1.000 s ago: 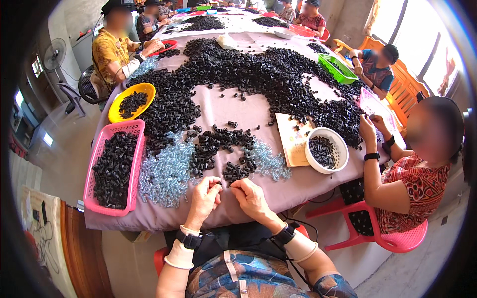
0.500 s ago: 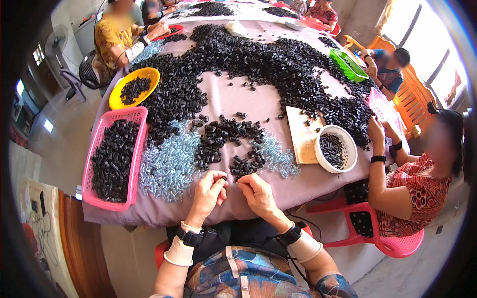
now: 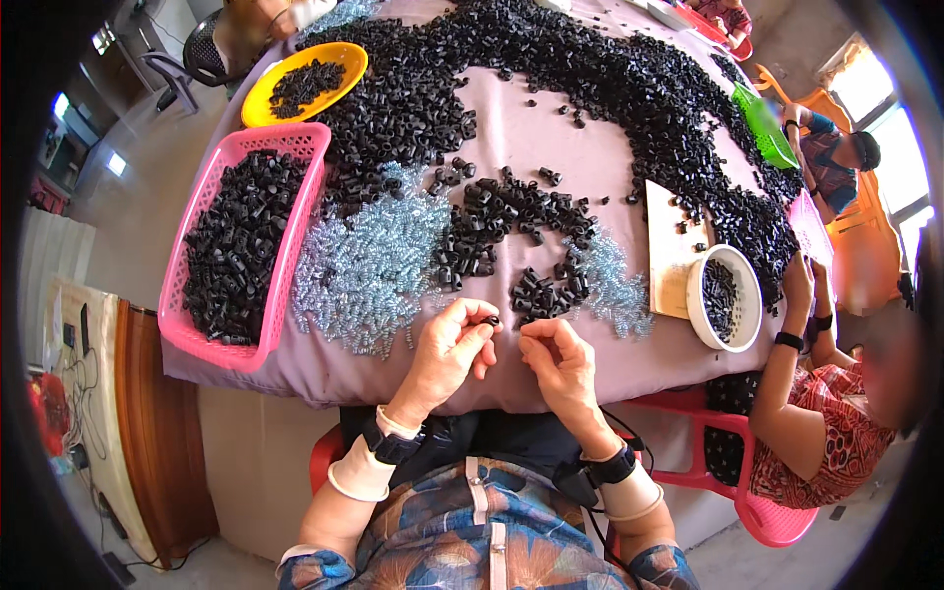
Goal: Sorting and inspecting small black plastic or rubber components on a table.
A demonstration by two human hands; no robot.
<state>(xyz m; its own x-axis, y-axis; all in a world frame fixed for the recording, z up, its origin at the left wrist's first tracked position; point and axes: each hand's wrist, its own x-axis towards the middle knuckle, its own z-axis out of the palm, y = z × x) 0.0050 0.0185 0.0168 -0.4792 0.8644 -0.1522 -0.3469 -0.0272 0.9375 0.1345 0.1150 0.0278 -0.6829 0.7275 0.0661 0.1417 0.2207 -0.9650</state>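
Note:
My left hand (image 3: 447,354) is closed at the table's near edge, pinching a small black plastic cap (image 3: 491,321) between thumb and fingertips. Just right of it, my right hand (image 3: 560,366) has thumb and forefinger pressed together; whatever is between them is too small to make out. Beyond the right fingertips lies a small heap of black caps (image 3: 547,295), with another heap of black caps (image 3: 477,231) farther off. Small shiny pale-blue pieces resembling springs form a large pile (image 3: 364,270) on the left and a smaller pile (image 3: 612,285) on the right.
A pink basket (image 3: 313,211) of black parts stands left, below a yellow plate (image 3: 355,74). To the right are a wooden board (image 3: 669,275) and a white bowl (image 3: 749,320) of black parts. A co-worker's hand (image 3: 798,285) is at the right edge. Black parts cover the far table.
The view has shifted, so the table things sit differently in it. Both hands stay close together at the near edge, and the cap in my left fingertips shows more plainly.

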